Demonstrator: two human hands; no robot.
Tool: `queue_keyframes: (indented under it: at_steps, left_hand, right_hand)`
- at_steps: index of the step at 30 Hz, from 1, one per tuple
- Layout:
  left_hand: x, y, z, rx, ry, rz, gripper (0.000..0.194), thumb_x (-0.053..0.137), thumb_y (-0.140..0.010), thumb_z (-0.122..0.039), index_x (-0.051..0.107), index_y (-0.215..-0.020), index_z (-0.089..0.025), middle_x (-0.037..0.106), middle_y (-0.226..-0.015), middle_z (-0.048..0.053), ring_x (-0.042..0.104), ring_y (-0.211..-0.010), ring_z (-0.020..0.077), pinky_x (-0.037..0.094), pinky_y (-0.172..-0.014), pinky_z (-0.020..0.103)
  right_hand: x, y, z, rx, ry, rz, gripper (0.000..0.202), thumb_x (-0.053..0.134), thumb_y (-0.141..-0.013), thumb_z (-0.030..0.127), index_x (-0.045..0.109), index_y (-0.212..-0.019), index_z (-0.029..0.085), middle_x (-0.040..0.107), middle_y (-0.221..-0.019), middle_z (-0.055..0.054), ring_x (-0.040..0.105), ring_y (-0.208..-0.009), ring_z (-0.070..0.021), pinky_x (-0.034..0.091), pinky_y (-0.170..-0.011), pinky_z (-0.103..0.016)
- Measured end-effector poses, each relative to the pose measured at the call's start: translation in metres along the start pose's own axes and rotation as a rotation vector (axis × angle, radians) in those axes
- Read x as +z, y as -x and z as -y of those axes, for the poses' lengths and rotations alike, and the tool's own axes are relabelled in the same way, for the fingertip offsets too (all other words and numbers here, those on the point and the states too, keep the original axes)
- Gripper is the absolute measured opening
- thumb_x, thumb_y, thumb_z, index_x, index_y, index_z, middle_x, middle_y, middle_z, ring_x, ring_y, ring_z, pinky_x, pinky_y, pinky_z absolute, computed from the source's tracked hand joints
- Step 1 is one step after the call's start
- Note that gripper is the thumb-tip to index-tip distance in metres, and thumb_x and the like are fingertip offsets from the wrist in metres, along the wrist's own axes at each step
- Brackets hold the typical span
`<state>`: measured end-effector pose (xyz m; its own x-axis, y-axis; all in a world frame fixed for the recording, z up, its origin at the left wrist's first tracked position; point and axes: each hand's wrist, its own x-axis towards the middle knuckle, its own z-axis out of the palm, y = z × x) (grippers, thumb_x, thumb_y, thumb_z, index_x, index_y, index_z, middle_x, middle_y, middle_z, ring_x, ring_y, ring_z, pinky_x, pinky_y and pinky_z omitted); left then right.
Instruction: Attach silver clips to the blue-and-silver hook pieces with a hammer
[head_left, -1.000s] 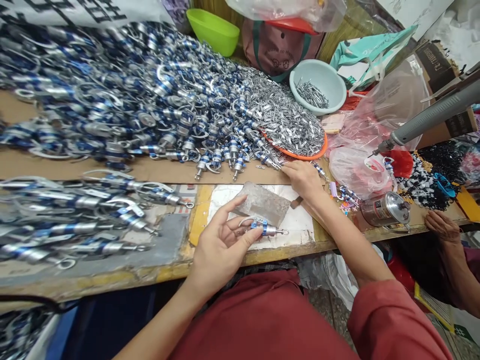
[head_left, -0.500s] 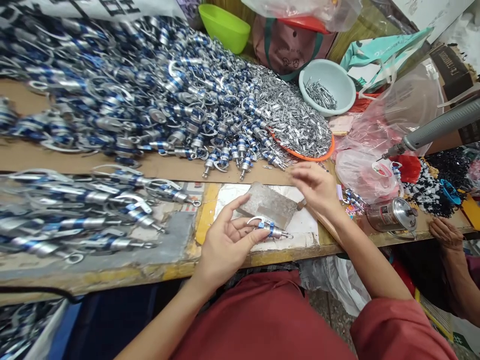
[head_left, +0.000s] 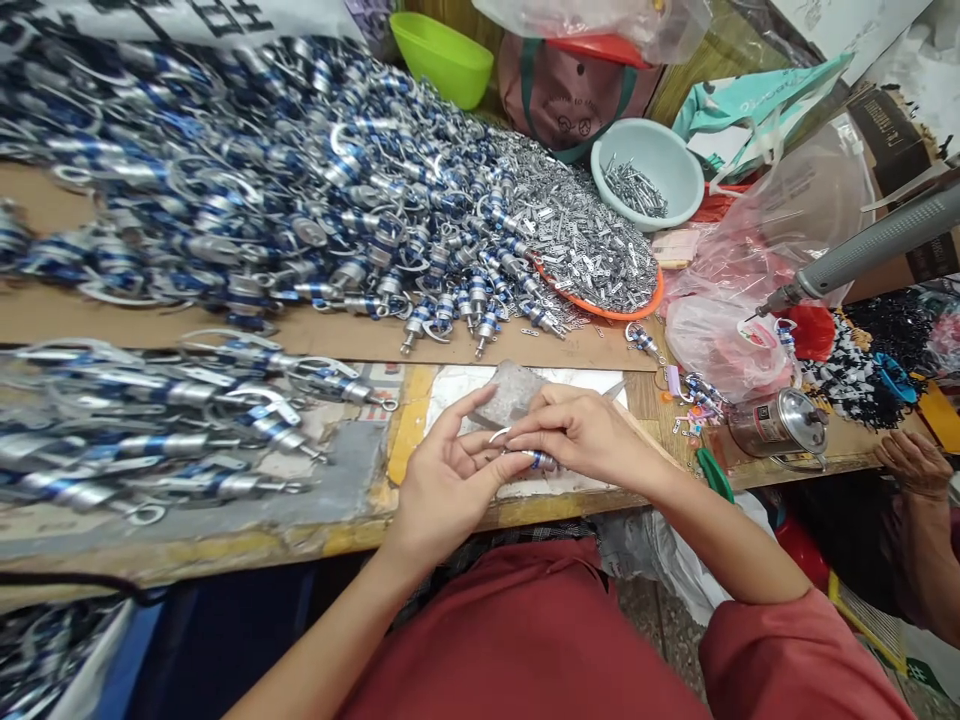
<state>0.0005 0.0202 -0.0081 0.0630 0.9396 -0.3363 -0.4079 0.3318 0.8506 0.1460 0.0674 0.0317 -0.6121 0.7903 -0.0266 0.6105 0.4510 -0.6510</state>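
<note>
"Looking at the left hand, what's in its grip?"

"A silver-and-blue metal piece, clasped between thumb and fingers, near the front edge of the bench."

"And the right hand?"

"Fingers drawn together at that same piece; I can't tell whether its grip has closed on anything."

"Which containers are about?"

"Farther from the front edge, an orange-rimmed dish lies heaped with small silver plates. Just behind it, a pale blue bowl holds slim metal pins."

"The green bowl?"

"Tilted, behind the big heap of silver-and-blue pieces; its inside is hidden."

"And the lidded jar?"

"By the front edge, right of the hands, contents unclear."
</note>
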Motion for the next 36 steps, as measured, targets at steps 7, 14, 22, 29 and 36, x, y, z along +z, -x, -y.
queue_keyframes:
  at_steps: [7,14,22,29,36]
  left_hand:
    - [-0.001,0.001,0.000,0.011,-0.036,-0.022,0.089,0.082,-0.055,-0.026,0.038,-0.131,-0.013,0.069,-0.069,0.000,0.066,-0.065,0.0133,0.056,-0.070,0.028]
    - [0.002,0.002,-0.005,-0.014,-0.044,-0.041,0.091,0.082,-0.054,-0.027,0.038,-0.132,-0.012,0.068,-0.067,-0.001,0.067,-0.066,0.0149,0.057,-0.070,0.030]
    - [0.001,0.002,-0.004,-0.015,-0.053,-0.042,0.091,0.083,-0.053,-0.029,0.039,-0.131,-0.012,0.068,-0.068,0.000,0.067,-0.066,0.0165,0.057,-0.071,0.033]
    - [0.001,0.002,-0.004,-0.017,-0.042,-0.045,0.090,0.083,-0.053,-0.027,0.040,-0.131,-0.014,0.068,-0.069,0.000,0.067,-0.068,0.0156,0.057,-0.073,0.032]
    - [0.001,0.002,-0.004,-0.011,-0.049,-0.042,0.092,0.083,-0.052,-0.028,0.039,-0.132,-0.013,0.068,-0.068,-0.001,0.067,-0.067,0.0158,0.057,-0.072,0.032]
  right_hand:
    - [-0.003,0.037,-0.024,0.017,0.036,-0.527,0.020,0.051,-0.090,0.028,0.068,-0.097,0.022,0.063,-0.082,-0.002,0.059,-0.076,-0.0122,0.046,-0.069,-0.024]
    - [-0.019,0.107,-0.072,0.497,0.459,-0.212,0.033,0.056,-0.084,0.036,0.058,-0.111,0.017,0.062,-0.094,-0.008,0.060,-0.087,-0.0227,0.048,-0.073,-0.034]
    - [-0.012,0.095,-0.028,0.115,0.312,-0.439,0.032,0.050,-0.089,0.020,0.049,-0.121,0.023,0.064,-0.104,-0.006,0.062,-0.090,-0.0169,0.050,-0.077,-0.028]
    - [-0.009,0.092,0.000,-0.070,0.454,-0.177,0.063,0.040,-0.086,0.002,0.030,-0.142,0.030,0.064,-0.101,-0.005,0.063,-0.085,-0.0155,0.051,-0.069,-0.025]
    - [-0.015,0.086,0.005,-0.115,0.405,-0.301,0.068,0.040,-0.086,0.003,0.023,-0.144,0.034,0.063,-0.106,-0.005,0.062,-0.093,-0.0150,0.051,-0.075,-0.024]
